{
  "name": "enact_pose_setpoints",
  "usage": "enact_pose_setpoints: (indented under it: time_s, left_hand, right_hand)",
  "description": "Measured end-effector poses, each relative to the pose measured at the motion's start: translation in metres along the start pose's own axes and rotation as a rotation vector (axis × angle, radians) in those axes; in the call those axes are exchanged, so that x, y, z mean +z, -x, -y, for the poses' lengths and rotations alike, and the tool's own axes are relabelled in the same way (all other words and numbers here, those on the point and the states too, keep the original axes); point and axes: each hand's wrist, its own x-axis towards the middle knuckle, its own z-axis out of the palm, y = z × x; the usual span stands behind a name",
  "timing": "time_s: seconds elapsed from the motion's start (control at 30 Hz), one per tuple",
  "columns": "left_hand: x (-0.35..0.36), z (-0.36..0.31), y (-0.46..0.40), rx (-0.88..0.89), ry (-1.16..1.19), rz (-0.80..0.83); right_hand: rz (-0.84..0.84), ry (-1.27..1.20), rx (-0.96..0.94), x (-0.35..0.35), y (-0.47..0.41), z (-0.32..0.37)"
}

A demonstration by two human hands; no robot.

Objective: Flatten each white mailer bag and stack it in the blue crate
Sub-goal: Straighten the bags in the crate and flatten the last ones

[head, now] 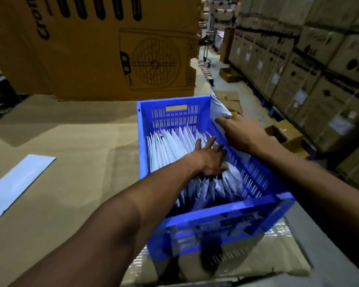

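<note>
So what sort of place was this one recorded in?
Most likely a warehouse or packing area: stacked cardboard cartons line an aisle on the right, a large printed appliance box stands ahead, and the blue crate of white mailer bags sits on a cardboard-covered surface.

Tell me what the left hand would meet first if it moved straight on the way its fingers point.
Probably the crate's right wall: the left hand lies on the mailers, fingers aimed up and right, close to it. Depth is unclear.

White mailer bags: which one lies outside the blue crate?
The flat white mailer bag on the cardboard surface, far left; the others stand packed inside the blue crate.
</note>
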Motion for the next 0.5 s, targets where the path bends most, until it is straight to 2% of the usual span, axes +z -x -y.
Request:
enact_pose_setpoints:
  time_s: [0.17, 0.37, 0.5]
  left_hand:
    - [0.004, -0.008, -0.018, 0.004, 0.012, 0.143]
    - [-0.005, 0.003, -0.012, -0.043, -0.062, 0.157]
    - [-0.006, 0.011, -0.001, -0.062, -0.023, 0.147]
  right_hand:
    - [0.056, 0.02, -0.01, 0.02, 0.002, 0.005]
    - [0.102, 0.115, 0.013, 0.036, 0.008, 0.021]
    - [0.177, 0.118, 0.048, 0.045, 0.013, 0.028]
